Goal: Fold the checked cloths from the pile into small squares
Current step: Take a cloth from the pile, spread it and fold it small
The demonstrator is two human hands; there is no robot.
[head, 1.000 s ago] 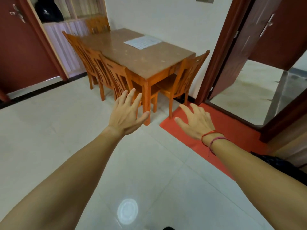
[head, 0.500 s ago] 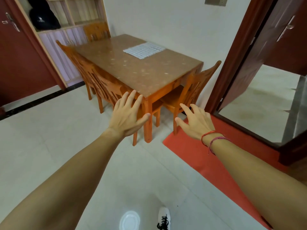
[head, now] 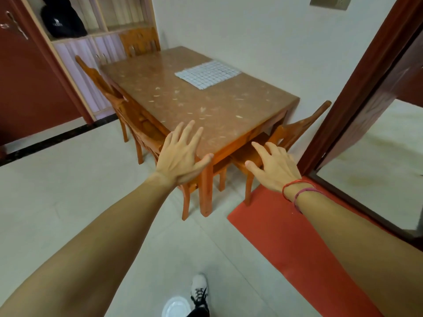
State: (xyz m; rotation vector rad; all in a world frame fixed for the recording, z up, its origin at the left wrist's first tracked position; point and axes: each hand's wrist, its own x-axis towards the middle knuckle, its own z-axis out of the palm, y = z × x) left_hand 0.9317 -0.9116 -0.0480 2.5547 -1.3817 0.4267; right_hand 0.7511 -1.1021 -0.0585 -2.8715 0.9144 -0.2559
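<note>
A white and grey checked cloth (head: 207, 74) lies flat on the far right part of a brown speckled table (head: 194, 108). Both arms are stretched forward. My left hand (head: 180, 156) hovers over the table's near corner, fingers spread, holding nothing. My right hand (head: 274, 167), with red strings on its wrist, is spread and empty over a chair seat to the right of that corner. Both hands are well short of the cloth.
Wooden chairs (head: 128, 120) line the table's left side, one more (head: 288, 138) stands at its near end. A red mat (head: 286, 236) lies on the pale tiled floor. An open door (head: 366, 99) is to the right, shelves (head: 98, 53) at the back left. My shoe (head: 199, 289) shows below.
I have walked closer to the table: it and the cloth look larger and nearer. Both open hands now reach the table's near corner. A shoe has stepped into view.
</note>
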